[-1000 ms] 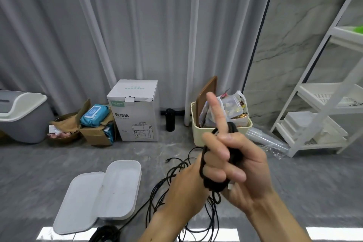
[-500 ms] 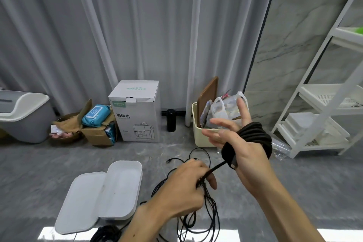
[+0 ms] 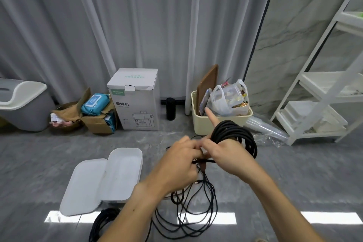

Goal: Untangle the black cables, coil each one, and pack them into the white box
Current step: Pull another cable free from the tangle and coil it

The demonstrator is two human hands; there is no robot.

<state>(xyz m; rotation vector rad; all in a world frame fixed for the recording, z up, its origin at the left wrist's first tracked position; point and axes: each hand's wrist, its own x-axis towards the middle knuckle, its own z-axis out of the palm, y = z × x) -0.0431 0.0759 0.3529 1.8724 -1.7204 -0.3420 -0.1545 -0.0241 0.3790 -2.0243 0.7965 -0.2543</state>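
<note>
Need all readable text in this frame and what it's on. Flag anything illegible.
"咖啡机": front of the white carton, large black characters.
Green brand word on the carton's top flap: printed upside down to the camera, too blurred to read surely.
Small green label at the carton's upper left front: too small.
Small print under the large characters and by the machine drawing: too small.
Blue wipes pack: label blurred, unreadable.

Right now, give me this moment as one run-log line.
step: coiling cable | right hand: coil wrapped around it | left hand: grips cable end | white box: open, empty | loose cables: on floor
</note>
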